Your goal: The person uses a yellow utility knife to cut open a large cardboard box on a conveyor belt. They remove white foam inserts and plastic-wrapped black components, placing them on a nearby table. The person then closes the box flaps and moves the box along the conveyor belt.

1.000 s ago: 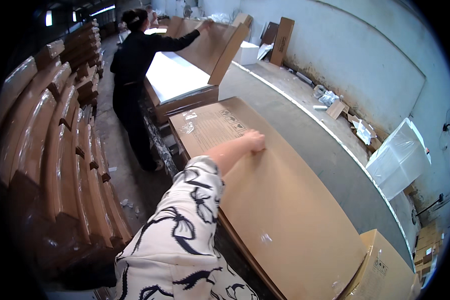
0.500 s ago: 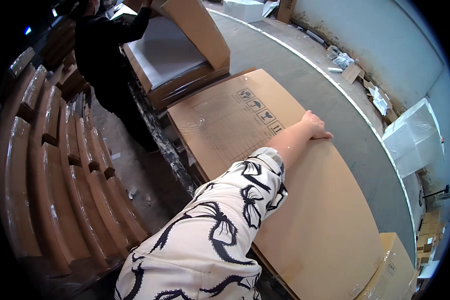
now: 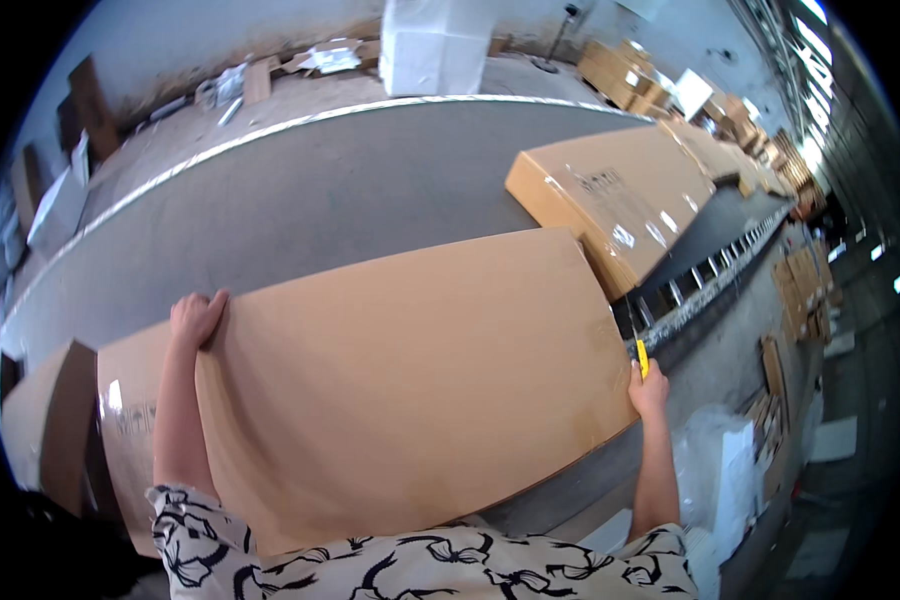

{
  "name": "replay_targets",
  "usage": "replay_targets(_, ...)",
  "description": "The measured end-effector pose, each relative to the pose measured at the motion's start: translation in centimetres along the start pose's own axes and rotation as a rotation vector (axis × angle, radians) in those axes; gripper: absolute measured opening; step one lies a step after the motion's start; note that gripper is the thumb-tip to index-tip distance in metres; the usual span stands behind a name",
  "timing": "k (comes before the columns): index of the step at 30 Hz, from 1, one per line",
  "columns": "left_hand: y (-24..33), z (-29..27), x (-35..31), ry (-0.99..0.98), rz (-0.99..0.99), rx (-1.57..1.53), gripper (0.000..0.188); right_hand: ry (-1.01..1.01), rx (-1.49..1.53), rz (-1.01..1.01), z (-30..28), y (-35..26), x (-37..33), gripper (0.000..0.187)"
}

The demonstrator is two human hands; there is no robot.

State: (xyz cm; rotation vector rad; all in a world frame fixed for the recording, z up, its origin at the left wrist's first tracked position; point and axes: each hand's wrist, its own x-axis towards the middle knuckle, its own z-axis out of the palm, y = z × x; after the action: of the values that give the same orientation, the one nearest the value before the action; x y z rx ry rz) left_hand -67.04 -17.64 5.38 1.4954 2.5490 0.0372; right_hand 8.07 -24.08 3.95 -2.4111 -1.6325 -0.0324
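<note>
A large plain cardboard panel (image 3: 410,370) lies in front of me, its left part bent into a curve. My left hand (image 3: 198,318) is closed on its far left corner, thumb along the edge. Beneath and left of the panel shows a printed part of a carton (image 3: 132,385) with a strip of shiny tape. At the right end of the panel my right hand (image 3: 649,388) is closed around a yellow utility knife (image 3: 642,357), its tip pointing away from me. That hand is close beside the panel's right edge; whether it touches the edge I cannot tell.
Beyond the right end sits a taped carton (image 3: 620,190) near a roller track (image 3: 715,262). Another carton (image 3: 45,415) stands at the left. A grey belt surface (image 3: 350,190) curves behind. Clear plastic wrap (image 3: 705,450) and cardboard scraps lie on the floor at right.
My view has swung right, and the co-worker has left it. My right hand with the knife has come into view. The panel's left part, flat before, now bends at my left hand.
</note>
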Motion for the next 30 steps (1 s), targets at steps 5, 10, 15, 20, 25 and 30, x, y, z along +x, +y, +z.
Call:
replay_targets(5,1.6,2.4,-0.4,-0.057,0.003,0.145,0.06,-0.043,0.273,-0.276,-2.8,0.5,2.7,0.032)
replay_targets(10,7.9,6.3,-7.8,0.198,0.301,0.064,0.053,-0.021,0.505,-0.48,0.7,-6.7,11.2,0.038)
replay_targets(15,13.7,2.9,-23.5,0.023,0.327,-0.066,0.07,-0.406,0.334,-0.644,-1.2,-11.7,13.2,0.042)
replay_targets(20,3.9,-4.0,-27.5,-0.004,-0.026,-0.085,0.085,-0.24,0.402,-0.953,0.4,-11.6,16.1,0.044)
replay_targets(25,-15.2,-19.7,-39.6,0.781,-0.981,0.424,0.086,-0.406,0.094,-0.783,-5.0,-13.0,14.6,0.042)
replay_targets(30,-15.4,-29.8,-48.2,1.118,-1.208,0.416,0.084,-0.461,0.131,-0.781,-1.5,-12.5,16.0,0.041)
